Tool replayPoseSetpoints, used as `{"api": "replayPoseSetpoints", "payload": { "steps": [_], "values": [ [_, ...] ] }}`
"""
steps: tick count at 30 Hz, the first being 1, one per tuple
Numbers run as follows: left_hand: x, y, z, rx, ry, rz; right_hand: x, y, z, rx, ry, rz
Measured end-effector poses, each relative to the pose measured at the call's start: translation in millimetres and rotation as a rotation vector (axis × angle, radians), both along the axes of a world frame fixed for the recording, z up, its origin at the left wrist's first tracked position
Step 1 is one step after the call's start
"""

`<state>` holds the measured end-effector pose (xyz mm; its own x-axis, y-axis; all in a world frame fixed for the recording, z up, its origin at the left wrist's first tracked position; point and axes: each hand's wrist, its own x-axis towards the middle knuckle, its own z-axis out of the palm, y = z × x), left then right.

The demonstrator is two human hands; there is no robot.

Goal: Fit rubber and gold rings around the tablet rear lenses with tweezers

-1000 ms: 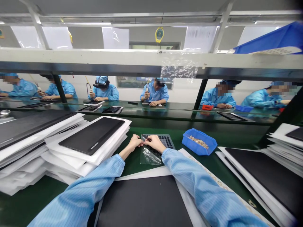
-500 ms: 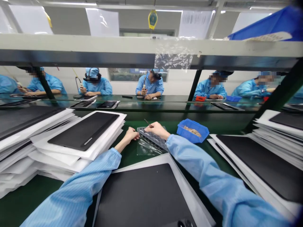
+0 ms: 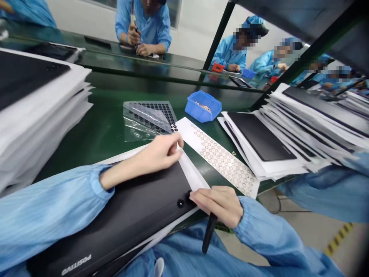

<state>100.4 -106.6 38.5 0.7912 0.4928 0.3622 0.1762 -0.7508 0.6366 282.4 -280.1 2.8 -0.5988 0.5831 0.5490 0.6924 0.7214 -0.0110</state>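
A black tablet [image 3: 138, 207] marked POSITIVO lies back up on white sheets in front of me. My right hand [image 3: 220, 204] is closed around black tweezers [image 3: 209, 232], whose handle points down toward me. Its fingertips touch the tablet's corner beside a round camera lens [image 3: 180, 203]; the tweezer tips are hidden. Over the tablet's far edge hovers my left hand [image 3: 161, 152], fingers curled and thumb close to the forefinger. Whatever it may hold is hidden. Beyond it lies a sheet of black rings [image 3: 170, 111] under clear film. A white strip with pale rings [image 3: 219, 154] is to its right.
A blue bin [image 3: 203, 105] with small pale parts stands behind the strip. Stacks of tablets and white sheets rise at left [image 3: 43, 104] and right [image 3: 259, 134]. Co-workers sit across the bench; a blue sleeve [image 3: 325, 192] shows at right.
My view has swung right and down. My right hand has come back from the black ring sheet to the tablet's lens corner. My left hand has left the sheet and is over the tablet.
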Motion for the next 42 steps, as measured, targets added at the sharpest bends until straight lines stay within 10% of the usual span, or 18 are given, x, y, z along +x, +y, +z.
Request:
{"api": "replayPoseSetpoints", "payload": {
  "steps": [6, 35, 42],
  "values": [
    [9, -17, -26.2, -0.076, 0.034, -0.114, 3, -2, -5.7, -0.033, -0.063, 0.014],
    [9, -13, -22.2, -0.053, 0.102, -0.144, -10, -3, 7.8, -0.212, 0.08, -0.096],
    [-21, -55, -20.2, 0.149, 0.191, -0.237, -27, -16, -0.1, -0.32, 0.835, -0.411]
  ]
}}
